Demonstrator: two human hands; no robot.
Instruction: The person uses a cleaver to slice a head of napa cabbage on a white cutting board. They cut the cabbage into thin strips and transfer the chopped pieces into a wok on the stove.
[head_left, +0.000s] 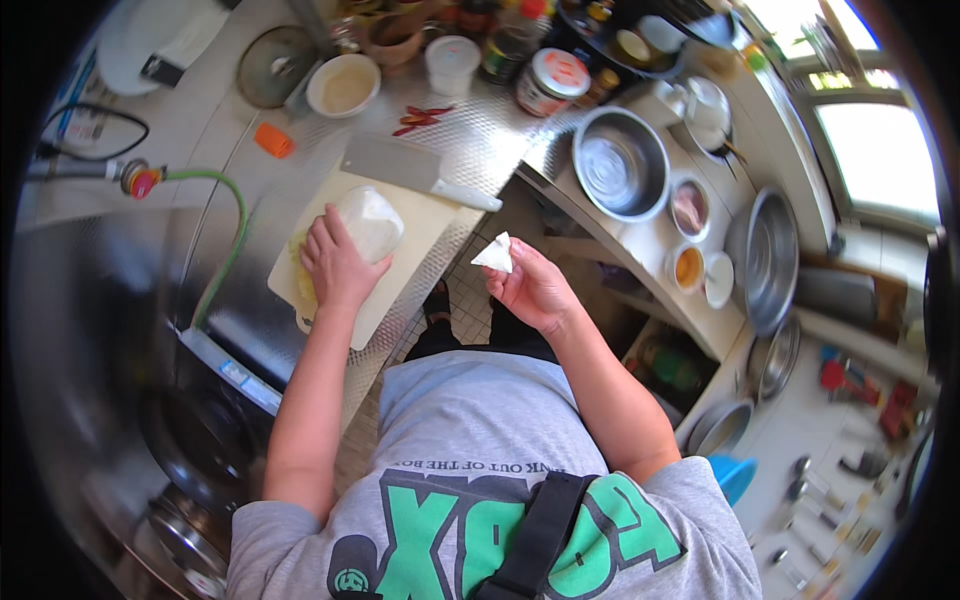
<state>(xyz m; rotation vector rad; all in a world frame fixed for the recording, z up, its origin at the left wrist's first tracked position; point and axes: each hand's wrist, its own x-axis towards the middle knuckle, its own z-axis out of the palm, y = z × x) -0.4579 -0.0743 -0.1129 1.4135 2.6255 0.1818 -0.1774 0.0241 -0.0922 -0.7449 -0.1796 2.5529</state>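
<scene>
My left hand (337, 270) grips the side of a pale, rounded vegetable (369, 221) that rests on a cream cutting board (379, 289). Its exact kind is unclear. Yellow-green scraps (301, 274), perhaps peel or leaf, lie on the board beside and partly under that hand. Held off the counter edge, above the floor, is a small white triangular piece (493, 255), pinched between the thumb and fingers of my right hand (534, 285). A cleaver (394, 163) lies across the board's far end, its light handle pointing right.
Dried red chilies (422, 118), a bowl (343, 86), a lidded tub (452, 64) and a jar (552, 81) stand farther back. An orange object (274, 140) lies left. On the right counter are a metal basin (621, 163) and a bowl of meat (688, 208). A green hose (232, 247) curves near the sink.
</scene>
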